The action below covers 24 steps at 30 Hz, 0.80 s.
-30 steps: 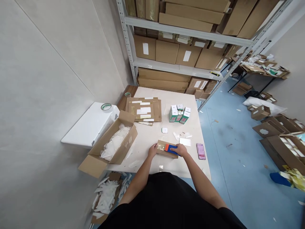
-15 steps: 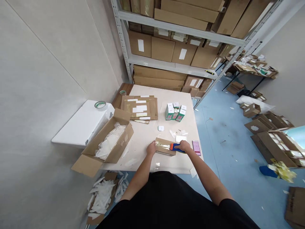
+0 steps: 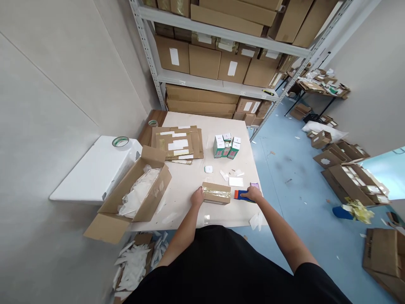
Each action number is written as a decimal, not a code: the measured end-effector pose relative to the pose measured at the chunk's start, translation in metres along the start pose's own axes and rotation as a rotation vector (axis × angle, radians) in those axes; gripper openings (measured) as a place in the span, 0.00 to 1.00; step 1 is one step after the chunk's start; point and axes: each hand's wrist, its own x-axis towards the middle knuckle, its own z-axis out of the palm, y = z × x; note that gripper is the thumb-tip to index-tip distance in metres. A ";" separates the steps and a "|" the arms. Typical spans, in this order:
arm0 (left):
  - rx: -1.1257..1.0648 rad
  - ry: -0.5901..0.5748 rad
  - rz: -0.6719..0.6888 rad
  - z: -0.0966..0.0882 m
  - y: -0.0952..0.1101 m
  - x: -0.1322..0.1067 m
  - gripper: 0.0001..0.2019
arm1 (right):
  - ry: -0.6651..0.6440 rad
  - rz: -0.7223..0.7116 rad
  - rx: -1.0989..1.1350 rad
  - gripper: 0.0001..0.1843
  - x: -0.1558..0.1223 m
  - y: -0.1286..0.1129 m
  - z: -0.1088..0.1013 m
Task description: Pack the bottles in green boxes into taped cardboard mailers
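Note:
A small cardboard box (image 3: 217, 193) lies on the table (image 3: 186, 211), with shiny tape along its top. My left hand (image 3: 198, 196) grips its left end; some of the fingers are hidden. Just past the box's right end, my right hand (image 3: 254, 194) is closed around a blue and orange tape dispenser (image 3: 243, 194), which is apart from the box. A phone (image 3: 255, 185) is partly covered by that hand. Behind the box are a white card (image 3: 236, 181) and a small white packet (image 3: 208, 169). Several green and white cartons (image 3: 226, 146) stand farther back.
Flattened cardboard (image 3: 180, 143) is stacked at the back left. An open carton (image 3: 152, 198) with white packing material stands at the left, beside a white surface (image 3: 91, 173) carrying a tape roll (image 3: 120, 142). A shelf rack (image 3: 209, 82) full of boxes borders the table's far side.
My right hand has moved the tape dispenser right, off the box's top and past its end. My left hand still holds the box. The whole view has shifted slightly.

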 end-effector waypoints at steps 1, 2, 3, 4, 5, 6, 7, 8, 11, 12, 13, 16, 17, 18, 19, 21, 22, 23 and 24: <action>-0.008 -0.002 -0.001 0.000 0.000 0.001 0.19 | 0.002 0.009 0.007 0.28 -0.001 0.005 0.001; -0.017 -0.003 0.000 -0.001 -0.001 0.002 0.19 | 0.009 0.014 0.015 0.28 -0.002 0.008 0.002; -0.024 -0.005 0.001 -0.002 -0.002 0.003 0.18 | 0.019 0.017 0.026 0.28 -0.003 0.009 0.003; -0.031 -0.009 0.001 -0.003 -0.004 0.004 0.18 | 0.029 0.018 0.037 0.28 -0.005 0.008 0.003; -0.039 -0.015 0.000 -0.005 -0.006 0.006 0.18 | 0.037 0.018 0.050 0.28 -0.006 0.006 0.004; -0.052 -0.021 -0.001 -0.007 -0.009 0.008 0.19 | 0.040 0.014 0.063 0.29 -0.008 0.003 0.005; -0.070 -0.027 -0.002 -0.009 -0.013 0.010 0.19 | 0.039 0.009 0.076 0.29 -0.010 -0.002 0.005; -0.091 -0.033 -0.002 -0.011 -0.017 0.012 0.19 | 0.035 0.003 0.088 0.29 -0.012 -0.007 0.004; -0.154 -0.043 -0.029 -0.020 -0.033 0.019 0.20 | 0.033 -0.034 0.130 0.28 -0.019 -0.028 0.002; -0.173 -0.043 -0.049 -0.023 -0.039 0.022 0.19 | 0.036 -0.056 0.153 0.27 -0.022 -0.037 0.001; -0.189 -0.041 -0.071 -0.028 -0.045 0.025 0.19 | 0.041 -0.078 0.180 0.26 -0.024 -0.047 0.000; -0.212 -0.026 -0.127 -0.047 -0.060 0.035 0.18 | 0.066 -0.130 0.252 0.25 -0.030 -0.082 -0.002; -0.213 -0.014 -0.143 -0.055 -0.063 0.039 0.16 | 0.077 -0.141 0.260 0.25 -0.031 -0.095 -0.003; -0.216 0.004 -0.157 -0.063 -0.064 0.042 0.15 | 0.087 -0.149 0.258 0.25 -0.031 -0.108 -0.004; -0.222 0.027 -0.165 -0.071 -0.064 0.045 0.15 | 0.095 -0.157 0.250 0.25 -0.031 -0.122 -0.005; -0.242 0.071 -0.153 -0.084 -0.058 0.047 0.17 | 0.101 -0.173 0.228 0.24 -0.030 -0.147 -0.008; -0.258 0.085 -0.127 -0.088 -0.053 0.047 0.18 | 0.100 -0.180 0.218 0.24 -0.030 -0.160 -0.009; -0.275 0.088 -0.098 -0.090 -0.047 0.046 0.19 | 0.098 -0.188 0.210 0.24 -0.029 -0.172 -0.010; -0.293 0.080 -0.063 -0.091 -0.041 0.044 0.19 | 0.096 -0.197 0.202 0.24 -0.029 -0.185 -0.011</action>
